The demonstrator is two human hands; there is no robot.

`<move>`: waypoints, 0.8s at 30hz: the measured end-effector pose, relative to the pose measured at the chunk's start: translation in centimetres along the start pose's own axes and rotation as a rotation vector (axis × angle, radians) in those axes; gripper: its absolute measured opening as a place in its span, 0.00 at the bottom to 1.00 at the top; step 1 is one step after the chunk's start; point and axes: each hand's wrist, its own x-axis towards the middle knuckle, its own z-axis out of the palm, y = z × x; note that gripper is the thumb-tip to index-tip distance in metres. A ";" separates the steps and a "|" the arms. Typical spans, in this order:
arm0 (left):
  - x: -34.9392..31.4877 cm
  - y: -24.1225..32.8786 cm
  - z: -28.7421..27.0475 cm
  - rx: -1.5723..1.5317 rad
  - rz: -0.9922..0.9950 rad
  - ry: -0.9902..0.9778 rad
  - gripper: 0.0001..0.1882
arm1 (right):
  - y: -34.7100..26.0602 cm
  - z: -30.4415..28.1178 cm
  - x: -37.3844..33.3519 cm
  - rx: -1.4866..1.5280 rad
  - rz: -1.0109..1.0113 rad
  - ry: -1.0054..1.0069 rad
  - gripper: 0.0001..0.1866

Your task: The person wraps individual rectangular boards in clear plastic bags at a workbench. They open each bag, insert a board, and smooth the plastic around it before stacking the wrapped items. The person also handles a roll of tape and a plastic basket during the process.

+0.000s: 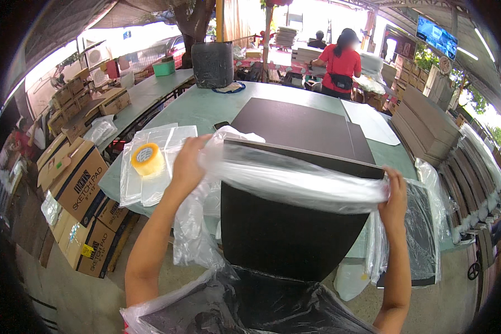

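Note:
A large black board [289, 239] stands tilted at the near edge of the table, between my arms. Across its upper part stretches a clear plastic bag [300, 178], bunched into a long band. My left hand [192, 164] is closed on the band's left end, its fingertips partly blurred. At the board's right top corner, my right hand [394, 195] pinches the other end. More loose clear plastic [192, 234] hangs below my left hand, and a plastic sheet covers dark material at my lap.
Flat clear bags [129, 186] lie at left with a yellow tape roll [146, 160] on top. Dark boards [295, 119] rest on the green table [178, 111]. Cardboard boxes [75, 178] stack at left; a wrapped black board [420, 239] is at right. A person in red [339, 67] stands beyond.

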 end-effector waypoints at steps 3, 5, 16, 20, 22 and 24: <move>1.1 3.2 0.4 -0.058 -0.008 -0.201 0.36 | 3.4 0.8 0.7 0.050 -0.005 0.036 0.36; 0.8 3.0 0.6 0.019 0.039 -0.194 0.37 | 4.1 0.6 -0.4 0.074 -0.041 -0.002 0.37; 0.6 0.5 -3.4 -1.137 -0.569 -0.301 0.19 | 7.1 -3.7 -2.1 1.540 0.378 -0.380 0.22; -1.3 -0.1 -3.7 -1.639 -0.532 -0.554 0.35 | 8.0 -1.4 -6.3 1.655 0.662 -0.262 0.28; -4.2 -2.8 -2.0 -1.483 -0.505 -0.680 0.28 | 10.3 0.6 -10.6 1.545 0.668 -0.460 0.30; -9.3 -3.9 -0.6 -1.254 -0.725 -0.798 0.16 | 12.2 2.8 -15.7 1.366 0.778 -0.653 0.28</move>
